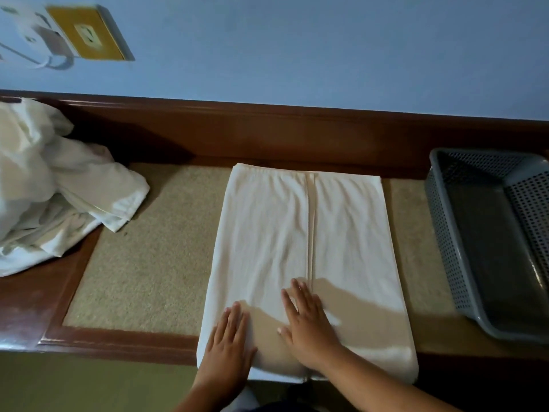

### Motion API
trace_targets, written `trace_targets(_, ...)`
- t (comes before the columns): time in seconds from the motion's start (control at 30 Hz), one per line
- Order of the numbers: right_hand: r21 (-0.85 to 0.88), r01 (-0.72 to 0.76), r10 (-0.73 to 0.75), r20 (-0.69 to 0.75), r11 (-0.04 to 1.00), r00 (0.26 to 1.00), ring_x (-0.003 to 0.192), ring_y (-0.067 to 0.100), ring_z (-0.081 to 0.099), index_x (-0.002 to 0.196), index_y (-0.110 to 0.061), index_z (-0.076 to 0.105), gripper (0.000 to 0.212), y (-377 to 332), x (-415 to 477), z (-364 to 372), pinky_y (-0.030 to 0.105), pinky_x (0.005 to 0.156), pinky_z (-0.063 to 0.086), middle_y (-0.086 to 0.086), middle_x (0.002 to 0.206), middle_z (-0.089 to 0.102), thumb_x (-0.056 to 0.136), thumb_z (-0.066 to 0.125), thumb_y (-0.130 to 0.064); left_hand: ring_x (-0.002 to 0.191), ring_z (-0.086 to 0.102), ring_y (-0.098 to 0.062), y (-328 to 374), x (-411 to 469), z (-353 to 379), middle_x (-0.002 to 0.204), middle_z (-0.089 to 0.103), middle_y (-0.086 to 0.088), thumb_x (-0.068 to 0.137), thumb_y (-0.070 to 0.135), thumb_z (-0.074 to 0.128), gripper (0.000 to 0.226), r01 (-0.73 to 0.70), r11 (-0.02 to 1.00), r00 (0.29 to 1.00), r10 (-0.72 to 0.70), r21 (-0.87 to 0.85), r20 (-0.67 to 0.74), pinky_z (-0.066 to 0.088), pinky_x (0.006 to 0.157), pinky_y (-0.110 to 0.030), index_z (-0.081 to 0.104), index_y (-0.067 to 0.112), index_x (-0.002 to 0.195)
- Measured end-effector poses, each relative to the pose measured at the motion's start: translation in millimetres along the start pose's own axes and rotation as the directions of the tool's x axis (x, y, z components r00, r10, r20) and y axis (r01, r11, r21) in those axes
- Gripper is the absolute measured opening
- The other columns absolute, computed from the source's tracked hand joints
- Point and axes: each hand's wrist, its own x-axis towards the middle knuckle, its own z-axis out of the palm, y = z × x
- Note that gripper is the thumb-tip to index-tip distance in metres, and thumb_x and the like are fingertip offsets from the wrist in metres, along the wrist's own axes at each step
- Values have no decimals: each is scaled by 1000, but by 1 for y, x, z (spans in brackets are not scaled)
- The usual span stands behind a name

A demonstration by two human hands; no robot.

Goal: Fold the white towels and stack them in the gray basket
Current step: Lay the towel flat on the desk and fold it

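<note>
A white towel (306,233) lies flat on the table in the middle, its two sides folded inward so the edges meet in a seam down its centre. My left hand (227,343) rests flat on the towel's near left part, fingers straight. My right hand (306,319) presses flat just left of the seam near the front edge. A heap of unfolded white towels (50,185) sits at the far left. The gray perforated basket (445,233) stands at the right with nothing visible inside it.
The table has a dark wooden rim (118,341) around a beige textured top (148,263). A blue wall (297,49) rises behind, with a yellow socket plate (89,32) and a plugged-in white adapter at upper left.
</note>
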Motion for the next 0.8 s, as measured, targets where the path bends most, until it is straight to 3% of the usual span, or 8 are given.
trace_targets(0.17,62,-13,17,-69,998,997,153,25,-18,161,-16,0,80,-9,41,-2,35,122,-13,6,161,-25,96,32,-51,154,12,-25,-15,40,-27,166,21,-15,106,55,21,71,-80,996,996,81,26,-41,10,120,-34,23,9,159)
trace_targets(0.27,69,-105,111,-94,992,989,154,24,-3,158,-11,26,81,-6,69,-8,36,120,2,14,166,8,91,42,-55,154,14,-26,-23,78,-37,168,14,-12,105,56,23,73,-112,993,994,113,41,-9,8,121,-33,23,7,159)
trace_targets(0.33,73,-130,139,-121,989,983,154,24,6,156,-12,30,85,4,95,-16,37,119,5,12,165,17,87,48,-57,155,13,-26,-31,113,-43,169,13,-12,103,59,26,77,-132,989,991,133,70,-3,6,123,-35,25,5,159)
trace_targets(0.43,91,-193,209,-219,977,953,154,27,11,159,-11,23,87,24,141,-37,42,121,9,12,167,9,90,45,-60,156,10,-29,-42,179,-60,169,11,-14,100,64,27,84,-99,992,993,103,81,-56,2,124,-38,23,4,159)
trace_targets(0.6,134,-361,385,-294,923,875,155,29,3,161,-13,10,87,70,242,-91,49,124,9,11,168,2,95,28,-66,156,-13,-26,-53,305,-105,169,-10,-13,99,68,24,90,0,999,987,6,36,-159,-1,126,-41,-1,8,161)
trace_targets(0.8,114,-453,463,-345,884,817,155,29,-1,161,-15,10,80,105,292,-120,48,123,2,10,169,2,98,16,-64,155,-15,-28,-63,380,-138,168,-14,-14,100,64,27,90,37,999,980,-31,26,-197,-2,124,-41,-3,5,161)
